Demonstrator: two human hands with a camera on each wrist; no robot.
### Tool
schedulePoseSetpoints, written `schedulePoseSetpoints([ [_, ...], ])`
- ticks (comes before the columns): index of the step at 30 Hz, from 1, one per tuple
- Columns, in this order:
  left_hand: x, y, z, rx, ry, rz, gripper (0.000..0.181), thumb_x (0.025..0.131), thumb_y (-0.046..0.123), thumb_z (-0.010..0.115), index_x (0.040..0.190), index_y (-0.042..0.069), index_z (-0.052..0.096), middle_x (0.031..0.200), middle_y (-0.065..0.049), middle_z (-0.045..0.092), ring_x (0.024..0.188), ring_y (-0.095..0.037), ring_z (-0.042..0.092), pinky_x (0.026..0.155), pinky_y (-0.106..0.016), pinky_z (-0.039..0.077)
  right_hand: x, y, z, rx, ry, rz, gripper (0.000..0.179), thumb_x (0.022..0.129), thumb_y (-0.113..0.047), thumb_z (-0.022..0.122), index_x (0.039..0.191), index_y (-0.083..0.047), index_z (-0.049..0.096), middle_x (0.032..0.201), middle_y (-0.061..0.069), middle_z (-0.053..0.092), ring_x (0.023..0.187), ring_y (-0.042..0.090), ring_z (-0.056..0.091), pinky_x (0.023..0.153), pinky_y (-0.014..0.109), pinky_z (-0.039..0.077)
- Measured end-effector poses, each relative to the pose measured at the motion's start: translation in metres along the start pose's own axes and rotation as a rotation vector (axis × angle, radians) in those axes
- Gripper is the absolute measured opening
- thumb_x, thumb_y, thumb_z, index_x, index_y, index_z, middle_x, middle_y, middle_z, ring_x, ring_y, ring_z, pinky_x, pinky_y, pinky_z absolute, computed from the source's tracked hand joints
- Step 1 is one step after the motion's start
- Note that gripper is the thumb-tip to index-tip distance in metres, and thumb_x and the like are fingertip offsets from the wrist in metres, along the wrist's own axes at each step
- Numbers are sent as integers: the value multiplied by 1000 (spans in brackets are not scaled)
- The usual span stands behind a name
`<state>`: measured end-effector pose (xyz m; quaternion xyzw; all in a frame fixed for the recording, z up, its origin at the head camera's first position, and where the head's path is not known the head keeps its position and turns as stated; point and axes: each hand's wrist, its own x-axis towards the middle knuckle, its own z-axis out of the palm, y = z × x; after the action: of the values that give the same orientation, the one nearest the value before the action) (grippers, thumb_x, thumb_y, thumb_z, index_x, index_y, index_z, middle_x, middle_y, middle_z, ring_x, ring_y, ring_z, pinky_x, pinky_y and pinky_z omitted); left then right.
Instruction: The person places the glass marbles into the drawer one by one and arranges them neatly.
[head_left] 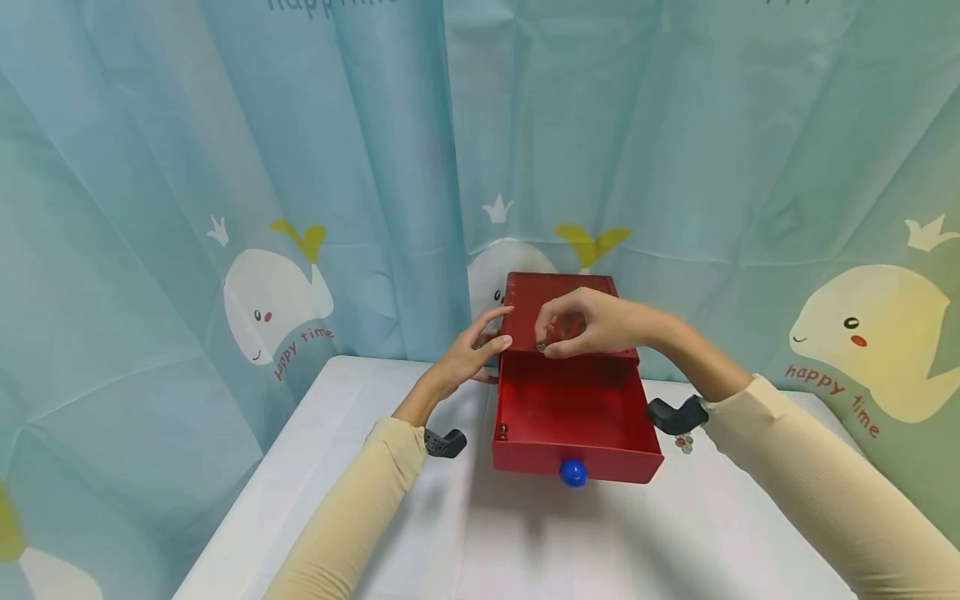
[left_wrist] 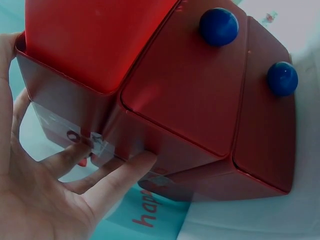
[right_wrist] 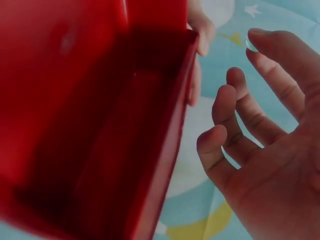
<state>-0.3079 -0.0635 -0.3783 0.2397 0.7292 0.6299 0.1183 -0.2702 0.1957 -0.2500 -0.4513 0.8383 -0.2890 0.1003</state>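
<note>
A red drawer cabinet (head_left: 562,292) stands at the back of the white table, its top drawer (head_left: 577,460) pulled out by a blue knob (head_left: 573,473). My left hand (head_left: 463,360) rests against the cabinet's left side, fingers fairly straight along it, as the left wrist view shows. Above the cabinet's front edge, my right hand (head_left: 592,323) pinches a small, shiny glass-like piece (right_wrist: 251,45) between thumb and index finger. The other fingers are loosely bent. One small brownish round piece (head_left: 503,431) lies in the drawer's front left corner.
Several small round pieces (head_left: 683,442) lie on the white table (head_left: 525,550), right of the drawer. Two lower drawers with blue knobs (left_wrist: 282,78) are closed. A whale-print curtain (head_left: 390,208) hangs directly behind the table.
</note>
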Motion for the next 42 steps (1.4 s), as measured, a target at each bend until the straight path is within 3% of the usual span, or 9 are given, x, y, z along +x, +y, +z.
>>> schedulePoseSetpoints([
  [14,1,-2,0,3,-3,-2,61,98,41,61,155,42,39,158,-15,37,139,-37,45,84,-57,59,9,6,17,-17,-22,-1,11,91,-20,78,101,-23,73,92,-5,69,77,17,65,75,34,58],
  [33,0,-1,0,7,-2,7,60,99,42,60,155,42,39,159,-15,35,140,-36,44,83,-56,60,12,6,17,-16,-20,-16,12,91,-21,79,101,-22,73,91,-6,69,78,17,66,75,35,59],
  [42,0,-1,0,5,0,2,60,99,42,60,155,42,39,158,-14,38,139,-36,46,84,-56,60,13,4,17,-16,-14,-2,22,90,-22,80,109,-14,73,93,-5,69,85,18,65,77,36,58],
])
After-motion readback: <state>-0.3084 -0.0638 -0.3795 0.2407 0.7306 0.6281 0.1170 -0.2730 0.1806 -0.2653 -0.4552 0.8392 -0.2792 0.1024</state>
